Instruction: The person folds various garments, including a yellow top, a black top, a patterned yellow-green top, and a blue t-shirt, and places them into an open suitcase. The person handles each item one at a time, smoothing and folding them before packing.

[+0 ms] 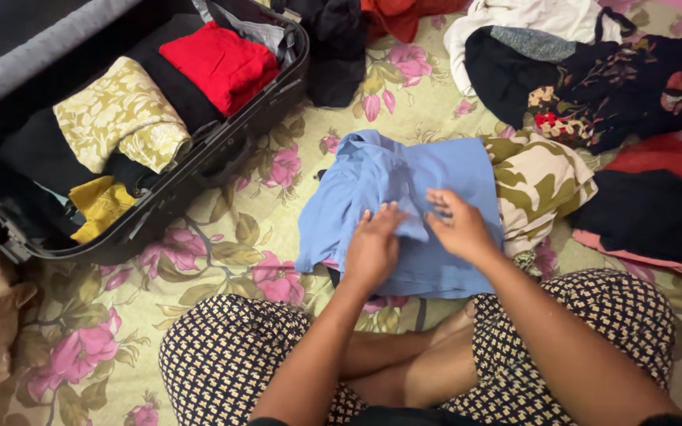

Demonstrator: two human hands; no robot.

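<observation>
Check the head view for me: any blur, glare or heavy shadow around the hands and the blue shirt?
Head view: light is soft and even, no glare; the right hand shows slight motion blur at the fingers, the left hand is sharper; the blue shirt reads clearly; the open suitcase interior is dark, hiding detail.

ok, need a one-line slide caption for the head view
Both hands, left hand and right hand, press on a blue shirt on a floral sheet, beside an open suitcase of folded clothes.
</observation>
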